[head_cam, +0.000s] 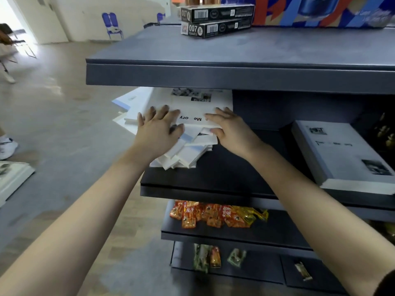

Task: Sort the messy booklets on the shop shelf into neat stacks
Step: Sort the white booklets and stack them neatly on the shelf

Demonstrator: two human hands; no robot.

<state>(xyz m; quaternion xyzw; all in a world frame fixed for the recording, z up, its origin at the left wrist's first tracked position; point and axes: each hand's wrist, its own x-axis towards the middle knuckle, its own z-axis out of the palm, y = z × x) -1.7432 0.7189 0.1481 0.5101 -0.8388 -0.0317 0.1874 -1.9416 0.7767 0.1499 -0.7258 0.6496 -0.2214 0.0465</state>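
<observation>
Left hand (pixel 159 130), right hand (pixel 230 130): both pinching top booklet (pixel 192 103) at its near edge, thumbs underneath. Messy pile (pixel 183 154) is lying at shelf's (pixel 213 180) left end. Step: probably separating; next move is calling for a level lift.

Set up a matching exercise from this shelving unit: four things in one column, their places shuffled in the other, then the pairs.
Things
1. black 007 boxes
2. Memory booklet
3. neat booklet stack
4. orange snack packets

Places
A. on the lower shelf
B. on the top shelf
C. atop the messy pile, pinched by left hand and right hand
D. right end of the middle shelf

Pairs: 1-B, 2-C, 3-D, 4-A
</observation>
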